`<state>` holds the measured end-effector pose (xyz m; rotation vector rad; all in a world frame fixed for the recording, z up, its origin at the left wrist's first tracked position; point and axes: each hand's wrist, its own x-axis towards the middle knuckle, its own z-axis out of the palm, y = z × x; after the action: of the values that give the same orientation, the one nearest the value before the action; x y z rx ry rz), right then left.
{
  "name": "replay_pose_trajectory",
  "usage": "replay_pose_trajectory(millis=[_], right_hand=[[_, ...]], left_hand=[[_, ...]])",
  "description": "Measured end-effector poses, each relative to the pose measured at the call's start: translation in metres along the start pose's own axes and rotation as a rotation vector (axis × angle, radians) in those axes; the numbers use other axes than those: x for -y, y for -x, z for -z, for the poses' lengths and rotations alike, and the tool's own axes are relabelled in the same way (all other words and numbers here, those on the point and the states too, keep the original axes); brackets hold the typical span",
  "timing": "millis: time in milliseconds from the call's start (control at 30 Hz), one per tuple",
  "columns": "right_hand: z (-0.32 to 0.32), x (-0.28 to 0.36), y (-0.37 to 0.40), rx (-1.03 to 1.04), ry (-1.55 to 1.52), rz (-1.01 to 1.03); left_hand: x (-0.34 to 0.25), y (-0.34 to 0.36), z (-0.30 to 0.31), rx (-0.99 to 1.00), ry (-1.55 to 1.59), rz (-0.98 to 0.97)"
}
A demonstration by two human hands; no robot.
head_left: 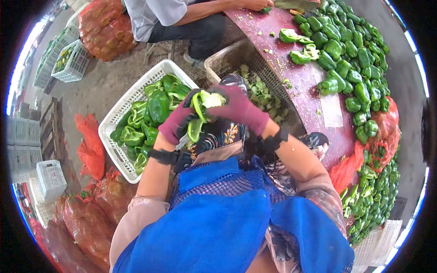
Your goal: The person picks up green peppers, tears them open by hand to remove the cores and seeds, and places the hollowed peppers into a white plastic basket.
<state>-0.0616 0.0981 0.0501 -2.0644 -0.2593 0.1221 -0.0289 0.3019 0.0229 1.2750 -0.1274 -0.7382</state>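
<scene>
Both gloved hands are clamped on one pepper (203, 101), held in mid-air over the lap, pretty much dead centre of the view. The left hand (175, 123) grips the green wall from about 8 o'clock. The right hand (239, 108) wraps the pale cut end from 3 o'clock, and its fingertips look dug in around the core, though I can't see them properly. If you ask me, the trick here is a firm but not crushing hold with the left, while the right twists and pulls the core rather than yanking it, so the flesh doesn't tear. I'd also work a bit closer to the crate (218, 61) at 1 o'clock, where the pale scraps sit, so seeds fall in there and not on the apron. The basket (132, 93) at 9 o'clock holds opened green pieces. Whole peppers (350, 59) are heaped on the desk (302, 98) at 2 o'clock. A co-worker (182, 18) with a knife (296, 3) is at 12, well apart.
</scene>
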Motion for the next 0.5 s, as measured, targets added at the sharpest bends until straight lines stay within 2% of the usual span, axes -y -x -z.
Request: replay_pose_trajectory(millis=[67,133,167,200,233,300,333,367,400,467,500], right_hand=[[-0.005,-0.023,-0.010,-0.051,-0.230,-0.035],[-0.008,-0.035,-0.023,-0.101,-0.465,-0.077],[0.002,-0.041,-0.024,-0.045,-0.719,-0.207],[0.013,-0.015,-0.018,-0.002,-0.948,-0.316],[0.012,-0.015,-0.019,0.003,-1.033,-0.281],[0.018,-0.017,-0.014,0.006,-1.202,-0.273],[0.021,-0.015,-0.010,0.011,-1.294,-0.296],[0.022,-0.015,-0.006,0.022,-1.387,-0.318],[0.026,-0.018,-0.002,0.050,-1.414,-0.287],[0.041,-0.030,0.016,0.099,-1.473,-0.224],[0.043,-0.032,0.027,-0.159,-1.351,-0.335]], left_hand=[[0.018,-0.016,0.020,0.089,0.132,-0.039],[0.011,-0.015,0.015,0.099,0.111,-0.066],[0.008,-0.013,0.016,0.099,0.094,-0.076],[0.007,-0.011,0.023,0.122,0.180,-0.084],[0.007,-0.011,0.032,0.150,0.271,-0.092],[0.010,-0.018,0.047,-0.048,0.353,-0.084],[0.005,-0.014,0.060,0.005,0.261,-0.148],[0.001,-0.008,0.069,-0.119,0.125,-0.230],[0.008,-0.012,0.096,-0.240,-0.101,-0.230],[0.010,0.000,0.135,-0.571,-1.123,-0.152],[0.015,0.008,0.140,-0.607,-1.235,0.002]])
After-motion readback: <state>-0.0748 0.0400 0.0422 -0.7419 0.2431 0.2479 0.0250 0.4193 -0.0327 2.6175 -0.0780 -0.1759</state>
